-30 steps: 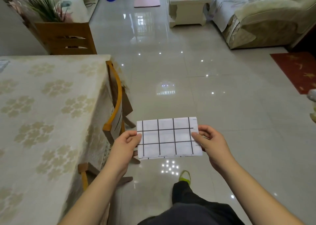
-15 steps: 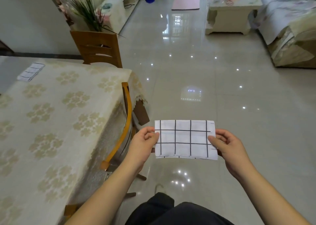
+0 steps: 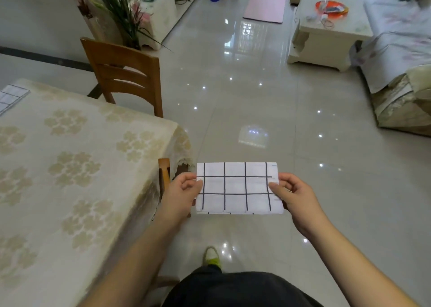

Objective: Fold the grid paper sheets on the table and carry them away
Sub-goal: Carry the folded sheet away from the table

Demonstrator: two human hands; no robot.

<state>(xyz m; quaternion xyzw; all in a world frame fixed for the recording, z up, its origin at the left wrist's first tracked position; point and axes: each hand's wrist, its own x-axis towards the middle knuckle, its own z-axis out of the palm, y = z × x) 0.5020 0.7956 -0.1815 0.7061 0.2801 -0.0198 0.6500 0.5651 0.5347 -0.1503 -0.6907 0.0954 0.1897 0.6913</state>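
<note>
- Head view, nearest you: your dark trousers (image 3: 240,290) fill the bottom edge and are cut off by it; one shoe (image 3: 211,257) with a yellow-green toe shows on the glossy tiled floor (image 3: 233,120); the other foot is hidden.
- Your left hand (image 3: 179,191) pinches the left short edge of the folded grid paper (image 3: 236,188), thumb on top, fingers curled beneath and mostly hidden by the sheet; your right hand (image 3: 292,196) pinches the right short edge the same way; the fingertips under the paper cannot be seen.
- You hold the folded paper flat in the air over the floor, just beside the table corner, not touching the table; a lower layer peeks out along its near edge, but you cannot count the layers.
- To your left the table (image 3: 70,167) wears a beige flowered cloth; a chair back (image 3: 164,174) pokes up at its corner, mostly hidden by the cloth and your left hand.
- At the table's far left edge a second grid sheet (image 3: 10,95) lies flat, cut off by the frame.
- Farther off: a wooden chair (image 3: 123,73), a plant (image 3: 116,10), a pale coffee table (image 3: 326,31) with an orange tray (image 3: 331,9) whose contents are too small to tell, and a covered sofa (image 3: 401,50) cropped at the right.
</note>
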